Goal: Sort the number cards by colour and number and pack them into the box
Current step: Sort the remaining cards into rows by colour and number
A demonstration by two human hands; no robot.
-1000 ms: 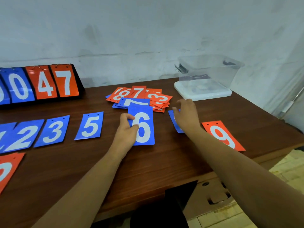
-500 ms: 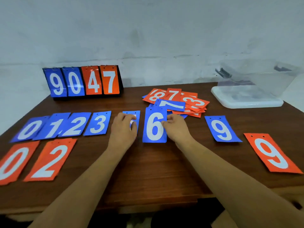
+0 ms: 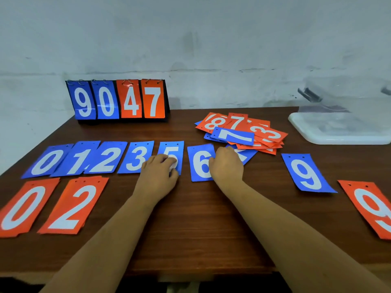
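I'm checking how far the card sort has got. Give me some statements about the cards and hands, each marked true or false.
1. The left hand is on the blue 5. True.
2. A blue 4 lies between the blue 3 and the 5. False: the 3 and 5 are neighbours, with no 4 in the row.
3. The right hand touches the blue 6. True.
4. The red 9 is in the box. False: it lies on the table, near its right edge.
5. A blue 7 tops the pile. True.
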